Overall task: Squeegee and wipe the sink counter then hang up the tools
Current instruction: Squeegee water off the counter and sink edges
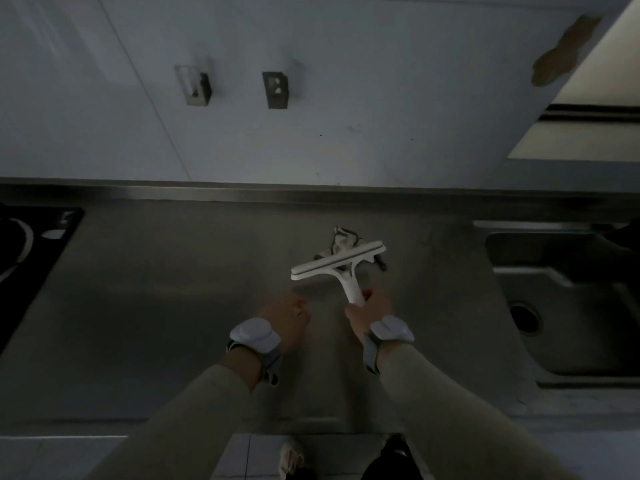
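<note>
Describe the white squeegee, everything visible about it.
The squeegee is white, apparently plastic, T-shaped: a long straight blade bar atop a short handle that widens where it meets the bar. The right hand grips the handle's lower end. The bar is tilted, its right end farther from the person, above the steel counter, partly covering a crumpled cloth behind it. Whether the blade touches the counter cannot be told. The left hand is beside it, not touching.

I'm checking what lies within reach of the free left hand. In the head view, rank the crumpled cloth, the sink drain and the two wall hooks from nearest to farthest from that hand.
From the left hand:
1. Crumpled cloth, on the counter ahead and to its right, partly behind the squeegee.
2. Sink drain, in the basin far to the right.
3. Wall hooks, up on the wall beyond the counter.
</note>
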Motion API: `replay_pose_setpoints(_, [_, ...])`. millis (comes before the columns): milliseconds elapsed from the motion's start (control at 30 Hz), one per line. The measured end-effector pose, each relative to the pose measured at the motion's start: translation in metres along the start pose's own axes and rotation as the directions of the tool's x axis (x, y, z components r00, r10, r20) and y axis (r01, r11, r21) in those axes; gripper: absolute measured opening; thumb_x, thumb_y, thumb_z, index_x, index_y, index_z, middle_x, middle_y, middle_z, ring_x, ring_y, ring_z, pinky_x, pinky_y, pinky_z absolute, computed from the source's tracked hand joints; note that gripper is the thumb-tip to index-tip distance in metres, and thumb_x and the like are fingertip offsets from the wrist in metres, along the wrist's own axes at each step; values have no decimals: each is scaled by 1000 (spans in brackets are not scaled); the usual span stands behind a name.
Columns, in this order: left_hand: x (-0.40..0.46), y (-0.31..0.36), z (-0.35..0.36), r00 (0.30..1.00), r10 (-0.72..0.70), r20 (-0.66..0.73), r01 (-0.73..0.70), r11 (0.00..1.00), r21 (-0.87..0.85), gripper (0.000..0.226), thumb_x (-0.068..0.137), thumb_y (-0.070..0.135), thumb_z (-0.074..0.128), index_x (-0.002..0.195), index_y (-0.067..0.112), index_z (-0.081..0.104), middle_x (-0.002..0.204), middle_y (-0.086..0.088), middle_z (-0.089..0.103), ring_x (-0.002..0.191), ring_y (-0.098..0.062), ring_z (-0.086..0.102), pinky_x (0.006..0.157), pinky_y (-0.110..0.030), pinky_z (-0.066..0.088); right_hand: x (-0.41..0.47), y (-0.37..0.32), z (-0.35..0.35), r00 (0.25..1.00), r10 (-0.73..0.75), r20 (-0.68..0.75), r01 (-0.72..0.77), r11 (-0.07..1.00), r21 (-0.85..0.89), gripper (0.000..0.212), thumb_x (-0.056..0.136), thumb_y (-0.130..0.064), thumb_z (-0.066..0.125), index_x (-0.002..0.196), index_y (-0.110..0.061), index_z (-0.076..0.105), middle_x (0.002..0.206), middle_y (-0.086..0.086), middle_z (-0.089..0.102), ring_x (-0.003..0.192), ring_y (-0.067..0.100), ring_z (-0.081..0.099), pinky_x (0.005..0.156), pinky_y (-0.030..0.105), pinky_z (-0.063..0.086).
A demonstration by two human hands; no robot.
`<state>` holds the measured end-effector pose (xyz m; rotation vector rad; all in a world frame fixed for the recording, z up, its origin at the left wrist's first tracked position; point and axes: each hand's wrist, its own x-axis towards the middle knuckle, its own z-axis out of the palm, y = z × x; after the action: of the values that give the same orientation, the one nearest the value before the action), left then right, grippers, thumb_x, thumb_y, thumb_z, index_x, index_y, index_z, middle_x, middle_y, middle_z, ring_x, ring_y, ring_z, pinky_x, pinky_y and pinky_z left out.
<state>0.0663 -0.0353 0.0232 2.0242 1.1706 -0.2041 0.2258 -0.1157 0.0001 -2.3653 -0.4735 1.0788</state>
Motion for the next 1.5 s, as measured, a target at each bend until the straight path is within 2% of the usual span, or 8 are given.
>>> replay_pose_setpoints(167, [28,44,23,997,-74,35,75,996,-42,43,95,34,49,134,17,49,137,-6,51,124,-25,51,108,-32,38,31,22,-70,993,-77,-95,77,997,3,40,84,-23,64,119,-10,50,117,11,57,102,30,59,90,41,50])
replay_pose_setpoints(333, [55,95,59,990,-140,24,142,985,-98,43,97,31,47,136,15,45,142,-8,45,128,-26,47,106,-31,36,67,50,-144,982,-95,-160,105,993,55,28,85,-20,64,109,-13,52,102,7,61,84,23,62,74,41,56])
replay_pose_setpoints(500, [84,128,86,991,-121,59,116,989,88,49,100,33,37,145,17,31,155,-3,26,144,-25,23,118,-31,19,111,66,-200,983,-123,-139,119,992,-31,28,87,-22,62,110,-9,53,100,8,62,81,23,64,67,39,58])
replay_pose_setpoints(667, [112,143,108,997,-71,2,70,983,169,60,97,35,43,150,19,19,159,-1,13,146,-26,19,117,-38,26,153,68,-232,980,-141,-142,113,976,-185,35,91,-32,54,117,-9,50,111,13,57,82,27,64,72,46,59])
replay_pose_setpoints(900, [155,145,104,993,-53,102,15,942,336,95,85,38,62,152,13,-1,160,-6,-9,148,-31,-7,122,-41,10,194,63,-248,975,-122,-185,70,962,-264,37,95,-30,49,127,-13,40,128,14,41,92,27,55,85,43,51])
replay_pose_setpoints(1100, [180,138,101,971,-97,220,4,922,388,117,76,45,73,150,13,-11,159,-8,-13,148,-30,-5,119,-44,15,215,55,-241,977,-88,-192,33,961,-274,42,96,-35,46,132,-15,37,131,17,42,104,35,56,88,46,48])
replay_pose_setpoints(1400, [205,131,104,954,-117,278,-20,895,446,117,77,44,71,149,10,-13,159,-11,-15,148,-31,-5,120,-45,14,237,52,-231,976,-62,-209,26,985,-173,42,96,-34,47,131,-11,40,132,17,47,114,36,53,94,47,43])
replay_pose_setpoints(1500, [213,131,100,931,-157,330,9,913,409,130,67,59,71,148,5,-15,158,-12,-17,148,-31,-8,120,-46,10,242,49,-229,975,-74,-210,38,984,-173,43,96,-30,48,131,-8,40,131,19,47,114,36,53,92,44,43])
